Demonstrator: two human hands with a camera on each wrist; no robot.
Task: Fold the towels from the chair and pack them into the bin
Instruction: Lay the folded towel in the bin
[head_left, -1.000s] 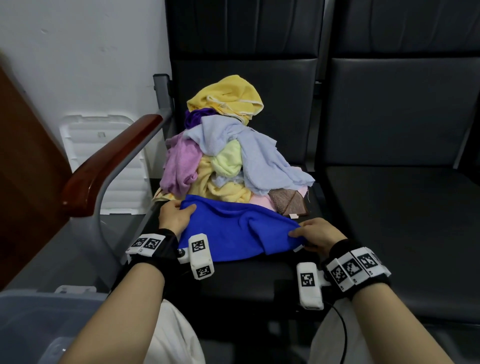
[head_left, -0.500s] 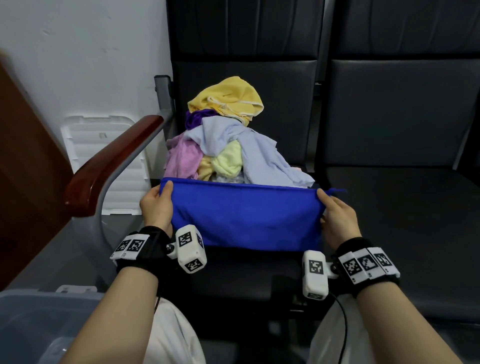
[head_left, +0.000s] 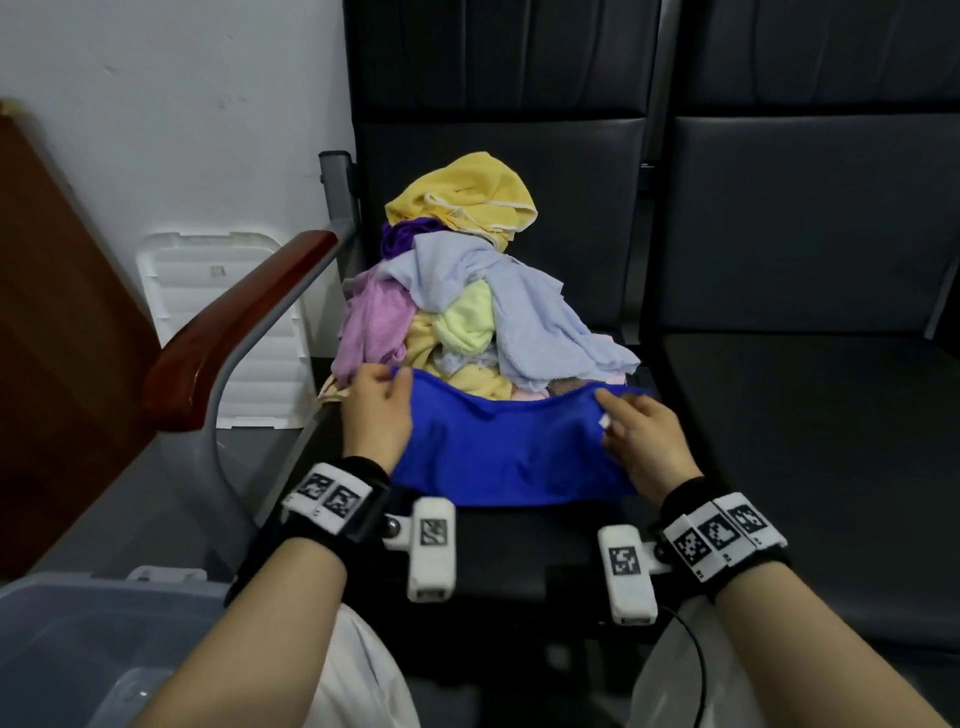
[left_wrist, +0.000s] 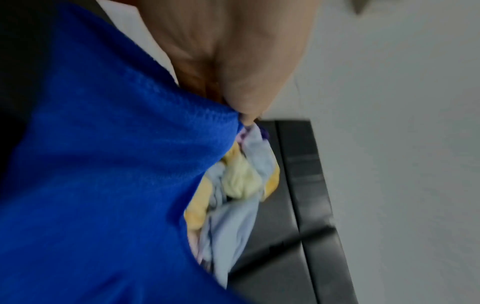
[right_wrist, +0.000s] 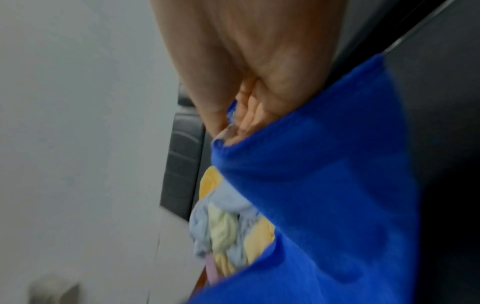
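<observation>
A bright blue towel (head_left: 506, 449) hangs between my two hands over the front of the black chair seat (head_left: 519, 551), its top edge sagging in the middle. My left hand (head_left: 382, 410) pinches the towel's upper left corner (left_wrist: 233, 115). My right hand (head_left: 631, 436) pinches the upper right corner (right_wrist: 226, 135), where a small white tag shows. Behind the blue towel (left_wrist: 103, 185) sits a heap of towels (head_left: 467, 312) in yellow, lilac, pale blue and light green, piled against the backrest. The grey plastic bin (head_left: 78, 639) stands at the lower left.
A wooden armrest (head_left: 228, 322) on a grey metal frame runs along the left of the seat. A white ribbed lid (head_left: 208, 291) leans against the wall. A second black seat (head_left: 810, 441) lies to the right. My knees in white fabric (head_left: 363, 675) are below.
A second ago the blue towel lay on the seat under both hands. They lifted it taut by its top corners, and now the top edge has slackened and the hands have moved lower and closer.
</observation>
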